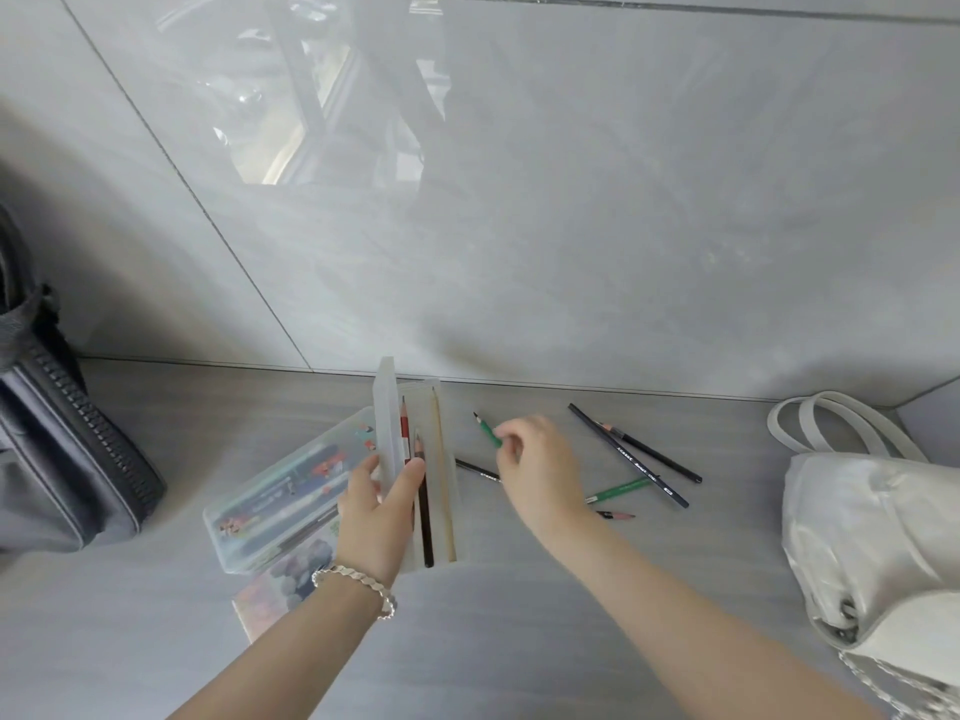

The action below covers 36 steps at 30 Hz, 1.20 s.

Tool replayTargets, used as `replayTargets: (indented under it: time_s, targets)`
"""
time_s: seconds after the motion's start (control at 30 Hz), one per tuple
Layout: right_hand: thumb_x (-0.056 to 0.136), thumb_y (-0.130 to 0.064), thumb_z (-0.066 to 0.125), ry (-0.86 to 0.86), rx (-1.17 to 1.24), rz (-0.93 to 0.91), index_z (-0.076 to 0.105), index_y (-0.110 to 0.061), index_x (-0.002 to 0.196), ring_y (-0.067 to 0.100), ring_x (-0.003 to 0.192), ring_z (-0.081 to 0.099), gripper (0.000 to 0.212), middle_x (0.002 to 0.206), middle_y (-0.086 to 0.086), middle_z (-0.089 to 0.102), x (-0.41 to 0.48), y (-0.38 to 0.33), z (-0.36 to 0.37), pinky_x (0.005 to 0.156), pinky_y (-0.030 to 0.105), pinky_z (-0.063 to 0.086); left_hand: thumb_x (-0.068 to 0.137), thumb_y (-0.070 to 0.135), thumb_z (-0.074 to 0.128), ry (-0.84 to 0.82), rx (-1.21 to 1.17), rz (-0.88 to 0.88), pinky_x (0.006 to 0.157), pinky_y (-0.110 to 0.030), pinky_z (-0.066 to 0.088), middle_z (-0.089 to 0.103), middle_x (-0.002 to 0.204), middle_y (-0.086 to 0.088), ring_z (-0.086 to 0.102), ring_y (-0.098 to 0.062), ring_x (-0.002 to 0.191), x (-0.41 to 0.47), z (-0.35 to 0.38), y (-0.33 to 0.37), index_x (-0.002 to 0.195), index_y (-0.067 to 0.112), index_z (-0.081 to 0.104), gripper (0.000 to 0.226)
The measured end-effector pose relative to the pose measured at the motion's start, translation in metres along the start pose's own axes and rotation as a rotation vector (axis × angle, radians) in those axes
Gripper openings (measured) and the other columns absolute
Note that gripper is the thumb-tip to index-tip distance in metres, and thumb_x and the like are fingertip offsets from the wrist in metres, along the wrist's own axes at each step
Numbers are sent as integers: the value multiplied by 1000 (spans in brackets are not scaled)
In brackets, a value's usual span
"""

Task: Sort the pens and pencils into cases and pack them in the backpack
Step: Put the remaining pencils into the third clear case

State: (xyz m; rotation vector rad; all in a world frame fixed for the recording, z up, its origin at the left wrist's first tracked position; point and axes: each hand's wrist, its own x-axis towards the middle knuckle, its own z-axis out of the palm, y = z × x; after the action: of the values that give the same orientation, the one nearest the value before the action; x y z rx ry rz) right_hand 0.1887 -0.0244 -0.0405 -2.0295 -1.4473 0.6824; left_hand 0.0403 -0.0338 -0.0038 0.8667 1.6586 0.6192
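So our left hand (379,504) gripped the open translucent plastic pencil case (439,491) on the grey table (519,641), our right hand (535,459) pinched a short green pencil (487,431) just beside it

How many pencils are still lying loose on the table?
5, maybe more hidden by the right hand: black stub left of it, two long dark ones, green one, tiny stub.

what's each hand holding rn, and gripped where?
Left hand pinches the raised lid of the open pencil case at its near end. Right hand fingertips grip a green pencil at its lower end.
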Motion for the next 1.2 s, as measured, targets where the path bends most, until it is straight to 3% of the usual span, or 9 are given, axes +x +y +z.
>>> replayTargets:
  time_s: [0.2,0.33,0.53,0.67,0.77,0.83,0.97,1.1,1.2]
  targets:
    - [86,-29,61,-358,-324,78,42,-7,129,29,122,41,52,128,12,46,40,25,25,98,36,38,66,55,54,42,-3,2,104,-35,35,44,138,-9,51,-21,115,6,-16,0,141,21,33,85]
    - [89,-9,49,-429,-614,-110,43,-4,122,30,119,43,34,126,15,47,40,26,42,90,37,41,85,46,58,46,-29,-1,90,-31,34,42,138,-7,52,-14,91,10,-21,-3,142,20,32,68]
    - [90,4,34,-412,-781,-176,37,-1,122,31,114,50,33,124,16,49,39,36,45,84,40,43,46,71,51,32,-25,5,108,-46,37,45,140,-7,49,-24,124,9,-21,-5,137,27,37,102]
    - [98,-12,33,-270,-257,18,38,-10,97,27,67,54,5,73,2,50,42,17,22,54,31,33,55,68,54,18,-3,-28,108,-46,36,46,138,-9,49,-25,124,6,-17,-3,137,27,36,94]
    - [101,-20,29,-125,487,108,37,-14,86,18,53,48,18,61,-1,46,27,-24,6,55,30,43,68,58,53,3,11,-39,105,-38,35,46,137,-10,48,-23,121,-1,-11,-1,139,22,34,82]
    - [101,-21,28,-82,686,101,38,-21,84,19,64,58,20,69,-6,59,9,-43,-1,71,25,49,68,56,52,-26,14,-43,96,-32,37,47,134,-6,49,-20,114,-6,-4,0,138,23,36,79]
    - [100,-26,29,-152,358,15,48,-12,104,-3,90,51,24,102,-16,59,-23,-36,11,78,-1,34,90,39,53,-59,-19,-47,84,-27,40,53,122,-5,54,-15,99,-10,6,-4,120,26,45,34]
    - [94,-30,29,-131,86,-96,42,-9,127,22,135,29,41,139,9,40,-33,-13,25,112,34,28,67,54,64,-106,-78,-17,97,-39,46,61,113,-7,60,-20,105,-19,12,-3,127,21,49,70]
    - [94,-34,34,-145,-56,-192,26,-10,142,18,143,6,54,153,2,14,-36,-6,25,119,31,11,52,59,61,-116,-96,-11,100,-44,45,61,114,-8,60,-20,107,-23,13,0,126,21,50,84]
